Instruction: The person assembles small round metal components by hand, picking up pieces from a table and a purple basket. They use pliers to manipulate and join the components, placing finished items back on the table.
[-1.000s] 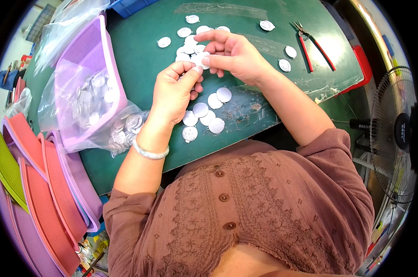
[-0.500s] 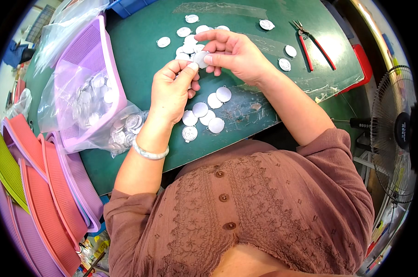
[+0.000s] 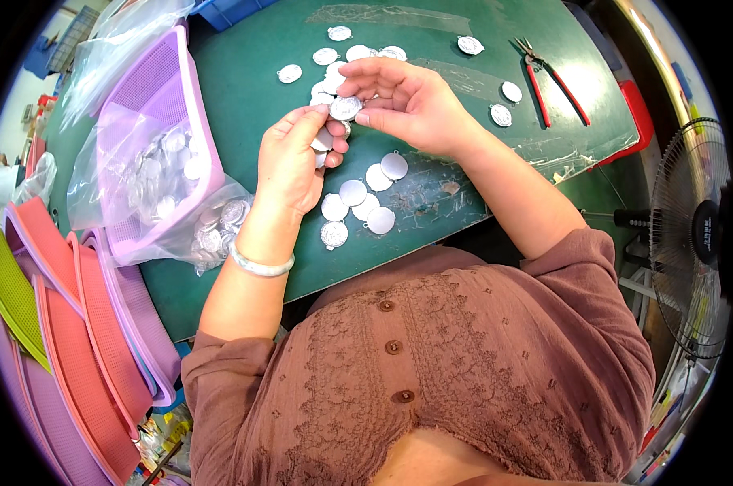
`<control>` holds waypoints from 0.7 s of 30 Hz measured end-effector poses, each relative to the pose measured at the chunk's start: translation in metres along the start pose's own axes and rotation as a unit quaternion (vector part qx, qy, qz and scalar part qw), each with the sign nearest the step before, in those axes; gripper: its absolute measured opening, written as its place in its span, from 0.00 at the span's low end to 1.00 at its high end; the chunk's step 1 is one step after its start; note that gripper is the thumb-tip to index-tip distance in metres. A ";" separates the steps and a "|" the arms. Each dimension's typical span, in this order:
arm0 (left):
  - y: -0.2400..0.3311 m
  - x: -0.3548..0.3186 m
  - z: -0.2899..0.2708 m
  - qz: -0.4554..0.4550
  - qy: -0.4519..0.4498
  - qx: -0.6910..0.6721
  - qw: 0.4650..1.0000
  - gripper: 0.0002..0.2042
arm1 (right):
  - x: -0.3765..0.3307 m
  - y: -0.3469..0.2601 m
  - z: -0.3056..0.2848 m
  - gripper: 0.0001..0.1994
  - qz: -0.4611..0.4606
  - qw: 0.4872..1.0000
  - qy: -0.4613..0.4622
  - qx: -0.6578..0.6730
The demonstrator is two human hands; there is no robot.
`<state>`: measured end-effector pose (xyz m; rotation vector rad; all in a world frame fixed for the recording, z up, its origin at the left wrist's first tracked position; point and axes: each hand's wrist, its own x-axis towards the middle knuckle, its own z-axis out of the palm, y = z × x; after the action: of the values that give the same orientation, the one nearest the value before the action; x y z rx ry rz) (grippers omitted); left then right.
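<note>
Pinching one silver disc (image 3: 346,107) — seemingly — both hands: left (image 3: 295,158), right (image 3: 407,101).

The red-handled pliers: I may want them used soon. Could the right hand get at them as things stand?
Probably yes: the pliers lie bare on the green table beside the right hand, though it now pinches a silver disc.

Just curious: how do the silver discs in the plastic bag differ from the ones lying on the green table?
The bagged discs are heaped together inside clear plastic beside the purple basket; the loose discs lie flat in a single layer on the green table, uncovered. Both are round, silvery and alike in size.
</note>
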<state>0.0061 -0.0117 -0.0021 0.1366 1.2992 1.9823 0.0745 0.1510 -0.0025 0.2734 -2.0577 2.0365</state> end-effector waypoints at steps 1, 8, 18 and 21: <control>0.001 -0.001 0.001 0.001 0.007 -0.003 1.000 0.06 | 0.000 0.000 0.001 0.22 0.005 1.000 -0.002 0.009; 0.001 -0.002 0.001 0.012 -0.019 -0.012 1.000 0.05 | 0.000 0.000 0.001 0.24 -0.027 0.999 0.010 -0.040; -0.005 -0.001 0.002 0.057 -0.016 0.049 0.997 0.08 | 0.002 -0.004 -0.001 0.27 0.064 0.997 0.002 0.051; -0.006 -0.001 0.001 0.055 -0.023 0.046 0.997 0.07 | 0.002 -0.003 -0.002 0.27 0.084 0.995 0.005 0.059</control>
<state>0.0102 -0.0100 -0.0059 0.3029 1.3800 1.9992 0.0737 0.1531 0.0005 0.1138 -2.0186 2.2576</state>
